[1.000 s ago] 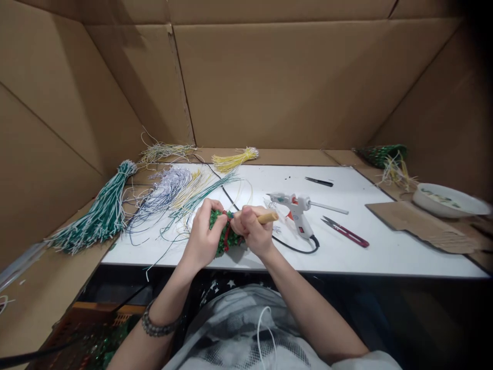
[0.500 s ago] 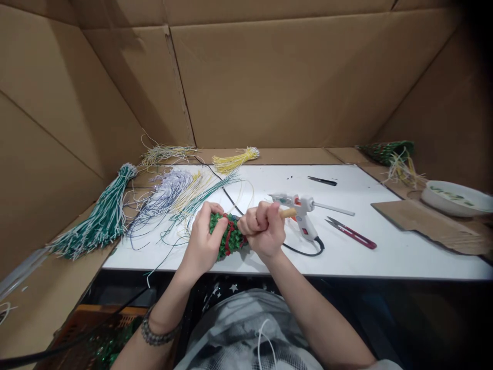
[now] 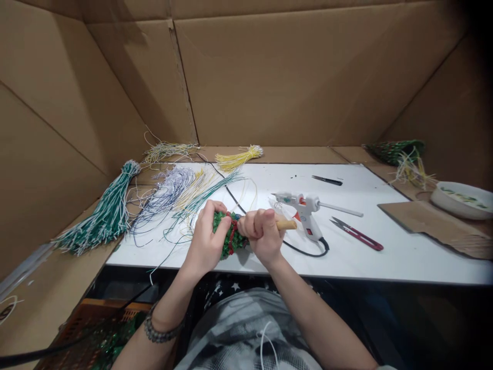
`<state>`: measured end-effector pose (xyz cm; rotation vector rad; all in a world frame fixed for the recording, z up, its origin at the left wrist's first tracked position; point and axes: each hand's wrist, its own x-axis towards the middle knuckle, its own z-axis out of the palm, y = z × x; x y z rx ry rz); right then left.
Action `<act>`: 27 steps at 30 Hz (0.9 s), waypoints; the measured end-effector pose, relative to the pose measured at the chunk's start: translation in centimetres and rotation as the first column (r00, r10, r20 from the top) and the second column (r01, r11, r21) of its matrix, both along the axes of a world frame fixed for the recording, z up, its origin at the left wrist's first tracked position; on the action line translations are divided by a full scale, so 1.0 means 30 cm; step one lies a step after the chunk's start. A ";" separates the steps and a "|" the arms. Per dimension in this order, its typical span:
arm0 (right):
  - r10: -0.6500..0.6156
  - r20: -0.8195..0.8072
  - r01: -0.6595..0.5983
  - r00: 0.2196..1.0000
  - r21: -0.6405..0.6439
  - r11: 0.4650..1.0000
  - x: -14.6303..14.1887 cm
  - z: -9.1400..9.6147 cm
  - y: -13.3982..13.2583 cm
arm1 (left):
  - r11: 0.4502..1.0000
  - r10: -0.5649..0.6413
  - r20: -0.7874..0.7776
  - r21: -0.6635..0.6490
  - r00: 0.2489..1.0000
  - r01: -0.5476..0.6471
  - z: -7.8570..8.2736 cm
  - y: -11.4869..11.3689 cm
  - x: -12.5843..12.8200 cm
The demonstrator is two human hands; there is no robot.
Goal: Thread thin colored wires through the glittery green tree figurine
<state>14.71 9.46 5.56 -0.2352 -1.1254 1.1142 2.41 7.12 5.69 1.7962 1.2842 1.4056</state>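
Observation:
In the middle of the head view, my left hand is closed around a green tinsel-like ornament with a red strip across it. My right hand makes a fist on a tool with a pale wooden handle, whose butt sticks out to the right. The working end of that tool is hidden behind my fingers, against the ornament's right side. Just right of my right hand lies a white hot glue gun with a glue stick in its back.
Red-handled thread snips and black snips lie on the white board. Bundled green wires, purple strands and yellow wires are left and behind. At right stand a white bowl and cardboard. Cardboard walls enclose the table.
The whole view has shifted slightly, so things sit a little further right. Both hands keep their grips, and the wooden handle shows a bit more beyond my right fist.

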 end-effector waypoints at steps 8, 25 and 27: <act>-0.282 0.153 0.289 0.947 -0.021 0.957 0.045 0.015 0.011 | 1.000 0.008 -0.018 0.000 1.000 -0.008 0.010 -0.007 0.002; -0.039 0.642 0.117 0.766 -0.080 0.990 0.124 0.090 -0.014 | 0.999 -0.048 -0.028 -0.019 0.998 0.048 0.011 -0.013 -0.001; -0.015 0.643 0.108 0.766 -0.106 0.988 0.122 0.087 -0.013 | 0.998 -0.062 -0.028 -0.018 0.998 0.061 0.012 -0.016 0.001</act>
